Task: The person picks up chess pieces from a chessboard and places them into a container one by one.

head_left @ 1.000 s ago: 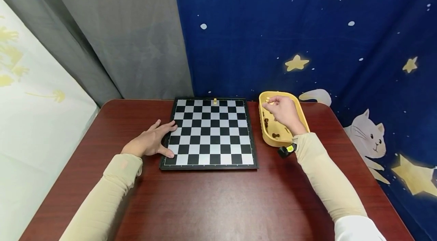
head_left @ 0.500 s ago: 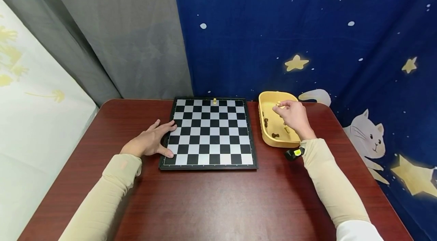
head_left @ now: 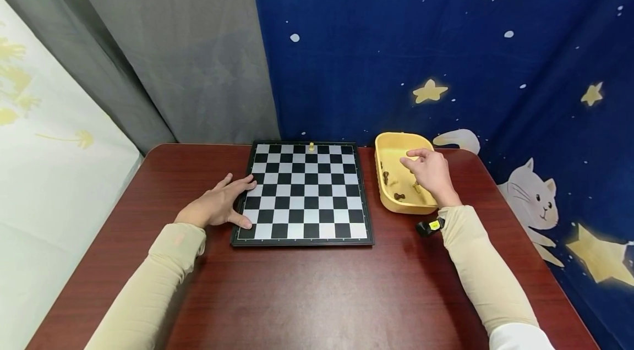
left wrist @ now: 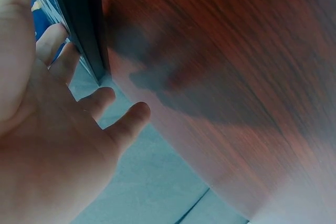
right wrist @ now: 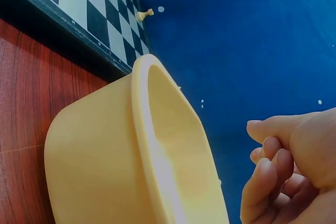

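My left hand (head_left: 220,204) rests with spread fingers on the left edge of a black-and-white chessboard (head_left: 304,190). Over a yellow plastic basket (head_left: 403,208) hovers my right hand (head_left: 432,171), its thumb and fingertips apart and nothing seen between them. The right wrist view shows that hand (right wrist: 294,163) with loosely bent fingers. Inside the basket lie a light chess piece (head_left: 393,182), another light one (head_left: 417,188) partly under the hand, and dark chess pieces (head_left: 399,196). One light chess piece (right wrist: 144,14) stands at the board's far edge.
The reddish-brown table (head_left: 307,295) carries the board and basket. Behind its far edge hang a grey curtain (head_left: 183,53) and a blue curtain (head_left: 356,53) with stars. A white patterned cloth (head_left: 54,174) borders the left side.
My right hand has moved right and a little nearer, and let go of a light chess piece. That piece appears to lie in the basket now. The left hand has stayed in place.
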The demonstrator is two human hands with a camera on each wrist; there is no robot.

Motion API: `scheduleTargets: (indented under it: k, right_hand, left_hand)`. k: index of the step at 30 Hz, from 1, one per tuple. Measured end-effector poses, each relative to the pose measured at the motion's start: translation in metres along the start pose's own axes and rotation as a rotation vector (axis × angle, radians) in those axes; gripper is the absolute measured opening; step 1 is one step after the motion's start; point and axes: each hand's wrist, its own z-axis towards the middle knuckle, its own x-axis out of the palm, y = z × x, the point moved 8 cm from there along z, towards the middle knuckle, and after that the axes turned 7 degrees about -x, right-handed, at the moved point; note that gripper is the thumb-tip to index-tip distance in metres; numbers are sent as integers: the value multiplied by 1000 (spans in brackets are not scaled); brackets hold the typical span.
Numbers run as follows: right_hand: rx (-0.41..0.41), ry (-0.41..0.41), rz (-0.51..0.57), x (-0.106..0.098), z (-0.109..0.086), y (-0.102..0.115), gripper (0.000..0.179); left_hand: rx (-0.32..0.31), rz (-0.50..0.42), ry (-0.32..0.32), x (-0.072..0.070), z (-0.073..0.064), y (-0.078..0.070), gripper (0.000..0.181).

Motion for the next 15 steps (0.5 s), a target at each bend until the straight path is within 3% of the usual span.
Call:
scheduleTargets:
  k: [15]
  right_hand:
    - [-29, 12, 50, 13, 3, 7, 43]
  left_hand:
    - [-7, 7, 11, 1, 2, 0, 114]
